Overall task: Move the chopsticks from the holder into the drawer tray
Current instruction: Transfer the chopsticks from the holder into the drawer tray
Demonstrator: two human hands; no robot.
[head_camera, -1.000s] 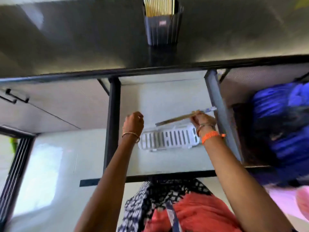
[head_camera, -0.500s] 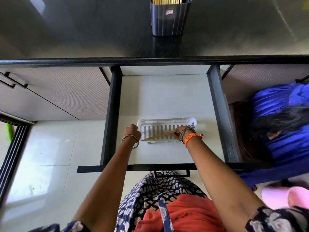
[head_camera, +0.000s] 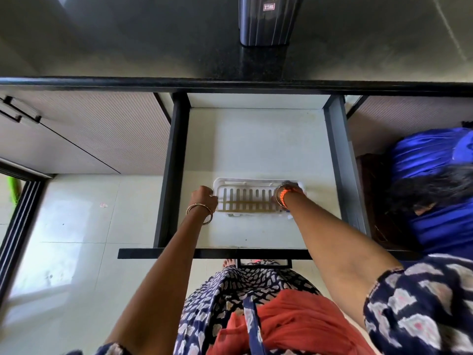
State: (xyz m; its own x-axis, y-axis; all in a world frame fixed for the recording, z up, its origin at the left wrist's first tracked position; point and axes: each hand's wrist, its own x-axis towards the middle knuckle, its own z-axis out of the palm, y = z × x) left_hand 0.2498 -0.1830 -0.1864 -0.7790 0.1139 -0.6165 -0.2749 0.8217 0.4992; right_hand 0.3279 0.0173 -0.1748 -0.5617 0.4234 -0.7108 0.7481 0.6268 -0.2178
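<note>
Chopsticks [head_camera: 248, 202] lie lengthwise across the white slotted tray [head_camera: 258, 182] in the open drawer [head_camera: 256, 139]; the left hand [head_camera: 204, 197] curls its grip on the tray's left end; the right hand [head_camera: 288, 192] sits at its right end, grip hidden, cannot tell; the dark holder [head_camera: 267, 24] stands on the worktop [head_camera: 102, 34] behind.

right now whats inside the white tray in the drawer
A pair of chopsticks lies lengthwise across the slots of the white tray. The right hand covers their right end and that tray corner, so anything there is hidden.
</note>
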